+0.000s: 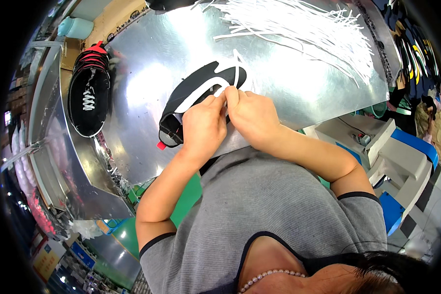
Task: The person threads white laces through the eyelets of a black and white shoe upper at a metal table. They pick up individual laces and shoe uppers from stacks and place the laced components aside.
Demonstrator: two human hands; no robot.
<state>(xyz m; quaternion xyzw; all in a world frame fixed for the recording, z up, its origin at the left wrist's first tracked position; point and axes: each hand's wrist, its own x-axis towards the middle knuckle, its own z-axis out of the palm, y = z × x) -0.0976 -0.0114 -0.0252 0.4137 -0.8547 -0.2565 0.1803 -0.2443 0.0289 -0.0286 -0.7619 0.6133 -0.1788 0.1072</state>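
A black shoe upper [191, 89] with a white side stripe and a red heel tab lies on the metal table in front of me. My left hand [203, 123] is closed on its near side, fingertips at the lacing area. Against those fingertips, my right hand [254, 115] pinches a white shoelace [237, 73], which loops up over the toe end of the upper. Where the lace enters the eyelets is hidden behind my fingers.
Loose white laces [299, 27] are heaped across the table's far right. A stack of black uppers [89, 93] with red tabs and white lacing sits at the left edge. Right of me stands a grey-and-blue machine [377, 157]; a pale blue container [76, 28] is far left.
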